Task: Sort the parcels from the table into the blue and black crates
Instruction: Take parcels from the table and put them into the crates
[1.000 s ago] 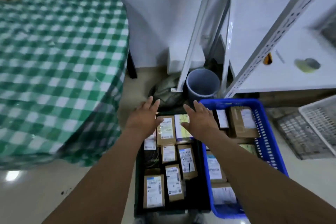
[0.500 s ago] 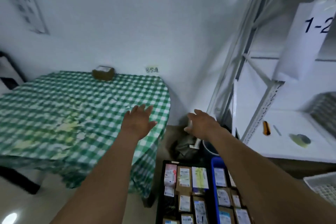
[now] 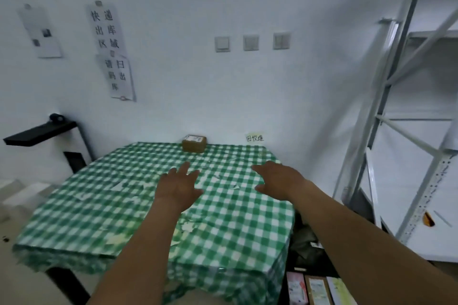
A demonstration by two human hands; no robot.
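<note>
I locate one brown cardboard parcel [image 3: 194, 143] at the far edge of the surface [image 3: 99, 205], close to the wall [image 3: 173, 94]. Its long axis runs left to right, parallel to the wall. My left hand [image 3: 179, 187] hovers over the surface, fingers spread, empty; the parcel lies almost straight ahead of it. My right hand [image 3: 277, 178], also spread and empty, sits off to the parcel's right. I judge the left hand nearer.
</note>
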